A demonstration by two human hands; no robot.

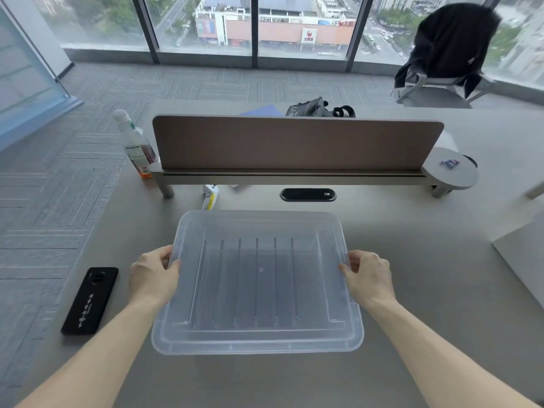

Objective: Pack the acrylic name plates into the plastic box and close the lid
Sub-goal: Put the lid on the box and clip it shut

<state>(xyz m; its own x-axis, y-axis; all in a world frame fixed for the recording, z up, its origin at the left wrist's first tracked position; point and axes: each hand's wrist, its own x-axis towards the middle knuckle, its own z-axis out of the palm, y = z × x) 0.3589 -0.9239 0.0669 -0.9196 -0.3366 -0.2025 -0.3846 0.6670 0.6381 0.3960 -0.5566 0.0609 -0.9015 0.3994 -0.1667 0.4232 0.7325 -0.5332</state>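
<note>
lid [257, 287] 1 (translucent) | left hand [154, 273], right hand [368, 278] gripping | phone [89, 300] 1

Your clearest lettering is outdoors. A white square sign [309, 35] on the long building [265, 32] carries a red round logo with three red characters beneath, seemingly 大润发. Toward the far edge of the desk [412, 290], the black bag [306, 108] shows white letters "N" and "T". The phone case [89, 300] at the left edge bears a row of white characters, and the bottle [136, 144] at the far left corner has a printed label. You can read neither.
</note>
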